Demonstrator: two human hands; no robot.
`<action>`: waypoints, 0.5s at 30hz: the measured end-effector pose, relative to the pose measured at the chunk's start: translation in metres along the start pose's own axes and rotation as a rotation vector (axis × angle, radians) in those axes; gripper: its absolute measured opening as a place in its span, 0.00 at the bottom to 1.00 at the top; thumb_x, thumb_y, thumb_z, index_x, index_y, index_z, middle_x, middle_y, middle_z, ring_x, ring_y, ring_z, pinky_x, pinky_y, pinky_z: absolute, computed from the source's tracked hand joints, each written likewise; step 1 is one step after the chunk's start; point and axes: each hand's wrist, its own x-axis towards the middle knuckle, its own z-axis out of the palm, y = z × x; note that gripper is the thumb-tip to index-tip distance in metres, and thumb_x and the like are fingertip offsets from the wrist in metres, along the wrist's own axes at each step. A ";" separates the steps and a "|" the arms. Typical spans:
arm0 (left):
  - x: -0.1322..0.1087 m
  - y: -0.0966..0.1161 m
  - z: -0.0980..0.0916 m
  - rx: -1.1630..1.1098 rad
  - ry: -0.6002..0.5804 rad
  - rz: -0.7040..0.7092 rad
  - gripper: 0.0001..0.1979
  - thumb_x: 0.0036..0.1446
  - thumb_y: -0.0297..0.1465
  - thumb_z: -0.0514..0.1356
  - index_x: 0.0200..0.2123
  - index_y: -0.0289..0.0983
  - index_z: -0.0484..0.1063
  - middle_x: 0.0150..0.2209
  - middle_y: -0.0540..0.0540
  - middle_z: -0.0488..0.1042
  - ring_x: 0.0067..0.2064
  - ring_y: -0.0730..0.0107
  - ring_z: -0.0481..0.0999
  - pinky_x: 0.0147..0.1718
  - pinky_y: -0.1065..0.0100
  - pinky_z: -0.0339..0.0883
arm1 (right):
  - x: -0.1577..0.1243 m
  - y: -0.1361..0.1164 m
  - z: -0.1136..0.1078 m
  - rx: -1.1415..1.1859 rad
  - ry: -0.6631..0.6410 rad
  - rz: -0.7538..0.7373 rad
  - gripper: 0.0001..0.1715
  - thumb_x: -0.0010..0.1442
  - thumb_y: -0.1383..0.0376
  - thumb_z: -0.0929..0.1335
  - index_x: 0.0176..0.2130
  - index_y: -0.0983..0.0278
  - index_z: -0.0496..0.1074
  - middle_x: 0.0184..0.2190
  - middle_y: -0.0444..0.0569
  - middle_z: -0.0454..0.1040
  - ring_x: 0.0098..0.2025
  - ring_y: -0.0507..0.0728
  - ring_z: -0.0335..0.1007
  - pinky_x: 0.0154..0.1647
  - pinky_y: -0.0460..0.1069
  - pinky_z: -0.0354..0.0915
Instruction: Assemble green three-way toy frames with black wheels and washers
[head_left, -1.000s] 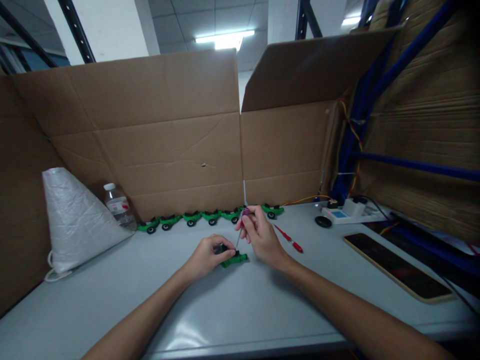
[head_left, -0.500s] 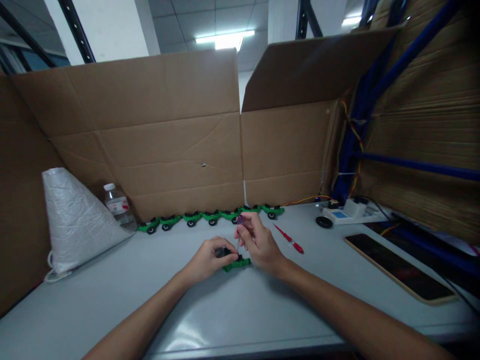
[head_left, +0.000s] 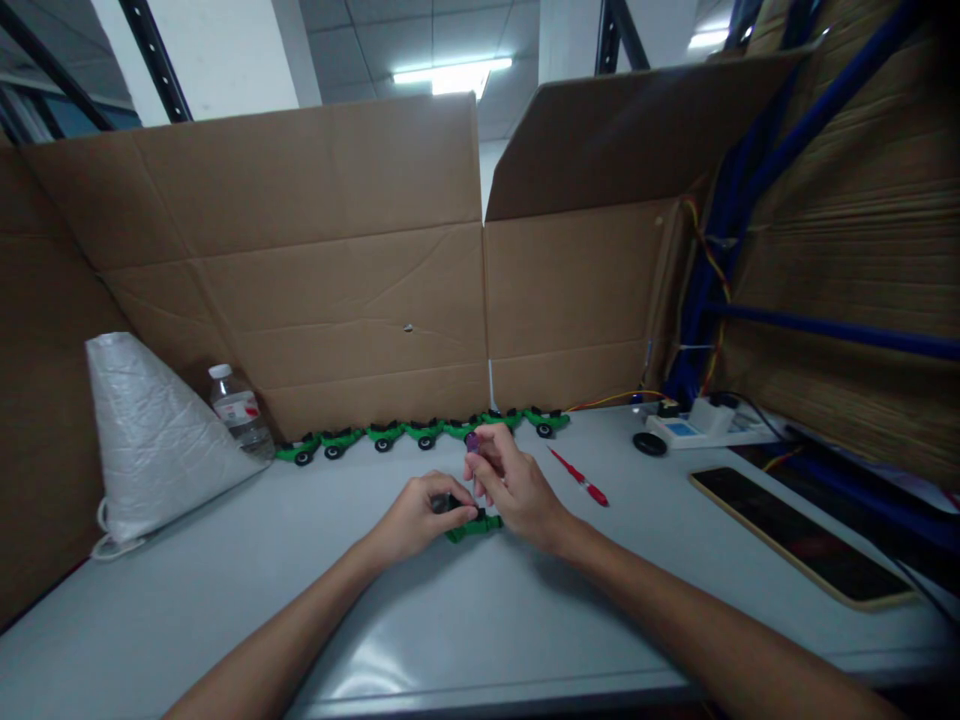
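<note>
- Left hand (head_left: 426,514): pinching one green toy vehicle (head_left: 475,529).
- Right hand (head_left: 516,484): gripping purple-handled screwdriver (head_left: 472,441), fingers curled.
- Red tool (head_left: 582,479): lying near, right of right hand.

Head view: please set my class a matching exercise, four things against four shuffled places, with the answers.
1. Purple-handled tool
2. Front green toy
3. Red tool
4. Bottle

A. On the table, between right hand and phone
B. Partly behind the silver bag
C. Held in the right hand
D. At the left hand's fingertips

Pairs: 1-C, 2-D, 3-A, 4-B
</note>
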 end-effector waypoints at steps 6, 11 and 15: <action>0.001 -0.001 -0.001 0.023 -0.016 0.031 0.13 0.63 0.41 0.69 0.38 0.35 0.84 0.39 0.41 0.83 0.44 0.61 0.79 0.47 0.64 0.68 | 0.011 0.001 0.004 0.445 -0.002 0.157 0.21 0.68 0.49 0.70 0.44 0.56 0.57 0.34 0.40 0.78 0.16 0.46 0.62 0.13 0.40 0.57; 0.002 -0.003 -0.003 0.029 -0.029 0.060 0.13 0.64 0.40 0.68 0.38 0.36 0.85 0.40 0.41 0.84 0.45 0.61 0.79 0.50 0.62 0.68 | 0.015 0.000 -0.001 0.601 -0.095 0.240 0.25 0.66 0.43 0.70 0.46 0.60 0.66 0.32 0.41 0.73 0.19 0.47 0.67 0.15 0.42 0.64; 0.002 -0.001 -0.002 0.020 -0.031 0.056 0.13 0.64 0.40 0.68 0.38 0.36 0.85 0.40 0.41 0.84 0.45 0.61 0.79 0.51 0.62 0.68 | 0.014 -0.003 -0.002 0.628 -0.143 0.265 0.27 0.66 0.42 0.69 0.43 0.63 0.70 0.35 0.45 0.74 0.21 0.47 0.69 0.17 0.42 0.66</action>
